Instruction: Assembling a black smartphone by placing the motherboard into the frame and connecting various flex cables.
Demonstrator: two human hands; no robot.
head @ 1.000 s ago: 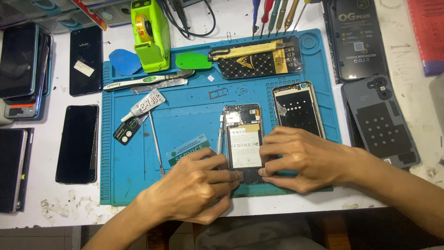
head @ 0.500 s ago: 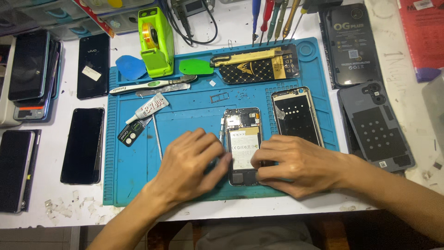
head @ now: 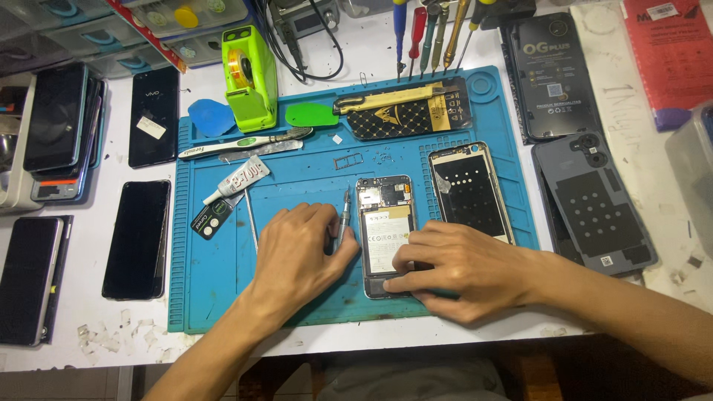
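Observation:
An opened phone (head: 384,215) with its battery showing lies on the blue work mat (head: 304,174). My right hand (head: 460,271) rests over the phone's lower end, fingers pressing on its bottom edge. My left hand (head: 297,256) lies just left of the phone, fingers curled around a thin metal screwdriver (head: 344,212) whose tip points away from me. A second phone frame (head: 469,189) lies to the right of the opened phone.
A glue tube (head: 239,180), tweezers, blue and green picks (head: 212,117) and a green tape dispenser (head: 251,78) sit at the mat's far left. Several dark phones (head: 137,238) line the left table. Back covers (head: 594,204) lie right; screwdrivers stand at the far edge.
My left hand has slid left off the phone and closed on the screwdriver. My right hand stays on the phone's lower end.

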